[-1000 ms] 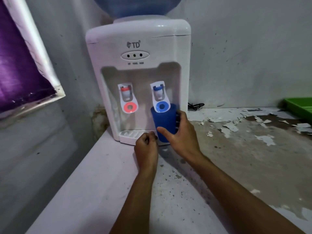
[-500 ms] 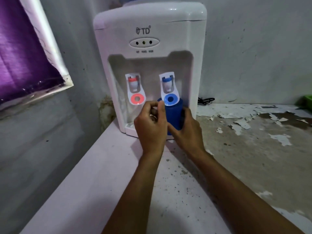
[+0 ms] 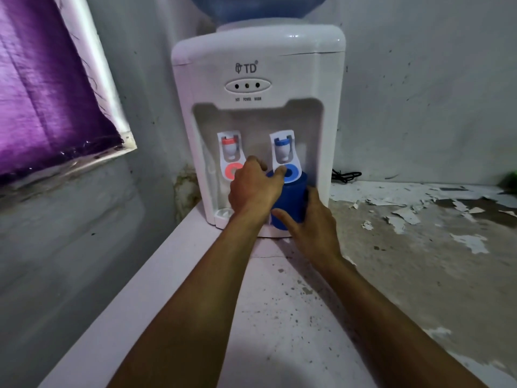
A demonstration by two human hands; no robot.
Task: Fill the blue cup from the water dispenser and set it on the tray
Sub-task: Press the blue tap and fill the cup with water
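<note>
A white water dispenser (image 3: 257,79) stands in the counter's back corner, with a red tap lever (image 3: 232,170) and a blue tap lever (image 3: 292,172). The blue cup (image 3: 289,204) sits upright under the blue tap, on the drip tray. My right hand (image 3: 310,225) wraps around the cup's right side and front. My left hand (image 3: 253,189) is raised in front of the taps, with a fingertip touching the blue lever's left edge. Whether water flows is hidden. Only a green sliver of the tray (image 3: 510,177) shows at the right edge.
The counter (image 3: 279,317) is pale with peeling paint on the right half. A black cord (image 3: 345,175) lies behind the dispenser on the right. A purple curtain in a window frame (image 3: 42,93) fills the upper left. Walls close in behind and to the left.
My left hand rose from the drip tray to the blue lever. My right hand kept hold of the cup under the tap. The camera shifted left, pushing the green tray almost out of view.
</note>
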